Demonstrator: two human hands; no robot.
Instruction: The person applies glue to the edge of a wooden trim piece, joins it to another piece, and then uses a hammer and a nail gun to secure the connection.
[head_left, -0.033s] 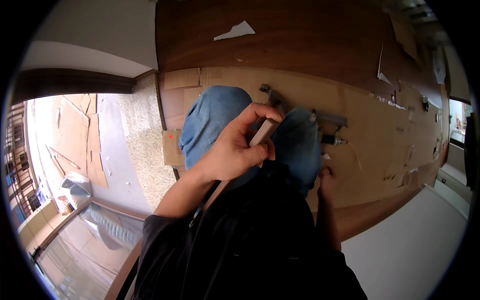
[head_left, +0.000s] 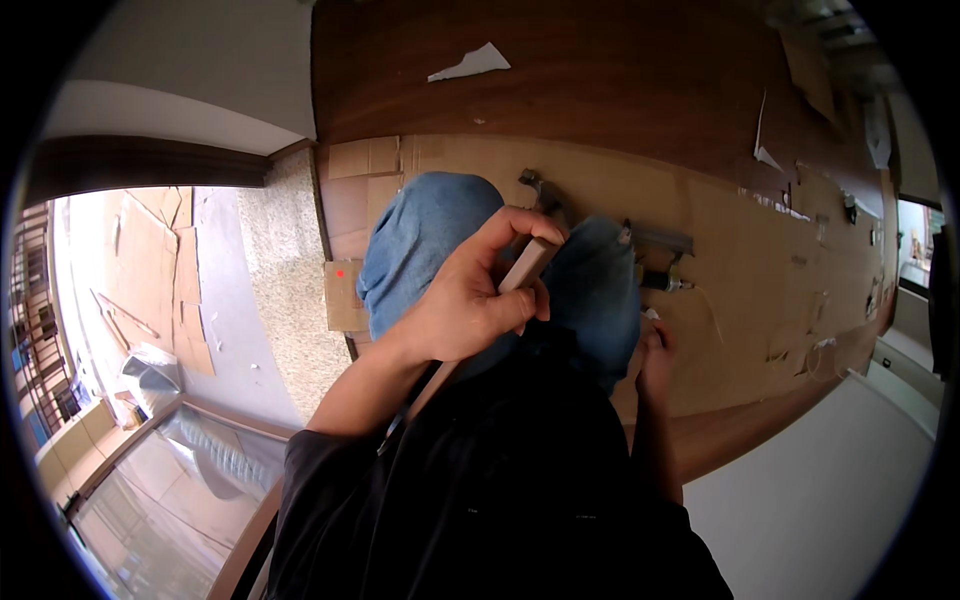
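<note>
My left hand is closed round a long, narrow brown strip, thumb on one side and fingers on the other. The strip slants from above my knees down toward my black shirt, where its lower part is partly hidden. On the right, my right hand is low beside my knee with its fingers curled together. Their tips meet a small white thing, too small to name. Beyond my knees lies a hammer, partly covered. A dark tool with a metal tip rests just past my right hand.
Flat cardboard covers much of the brown floor. A grey metal bar lies by the right knee. White scraps are scattered about. A speckled stone sill and a glazed frame are at the left.
My right hand has shifted slightly away from me, bringing its fingertips to the small white thing. My left hand and the strip stay put.
</note>
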